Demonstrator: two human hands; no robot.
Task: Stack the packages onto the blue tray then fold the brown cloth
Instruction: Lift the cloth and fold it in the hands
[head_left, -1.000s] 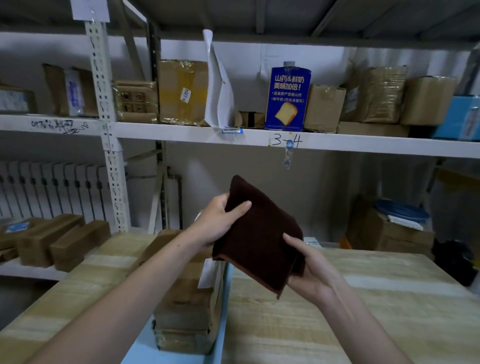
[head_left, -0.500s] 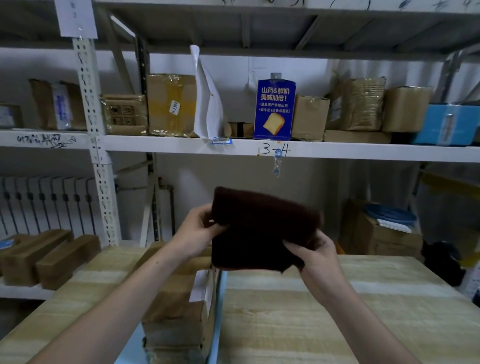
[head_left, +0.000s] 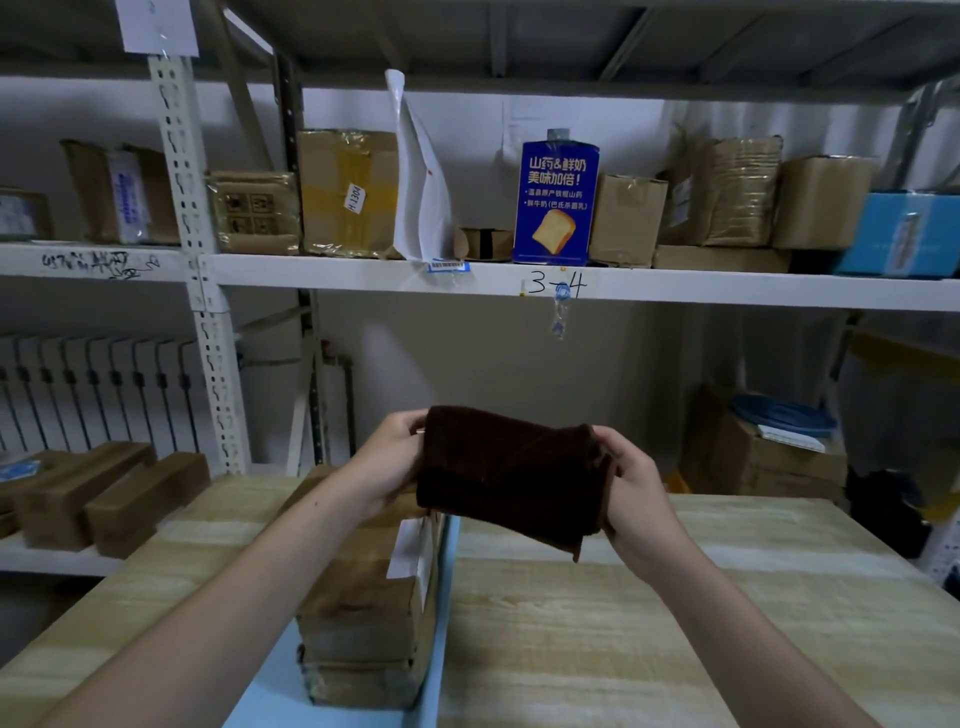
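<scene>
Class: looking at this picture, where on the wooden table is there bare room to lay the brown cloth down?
Bare wood lies right of the blue tray, under the right hand, out to the table edge. A narrower strip lies left of the tray. The tray is crowded with stacked packages. Both hands hold the brown cloth.

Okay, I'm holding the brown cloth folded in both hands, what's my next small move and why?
Probably lower the brown cloth onto the bare wooden table and flatten it. Both the left hand and right hand hold it folded in the air, and the packages already sit stacked on the blue tray.
</scene>
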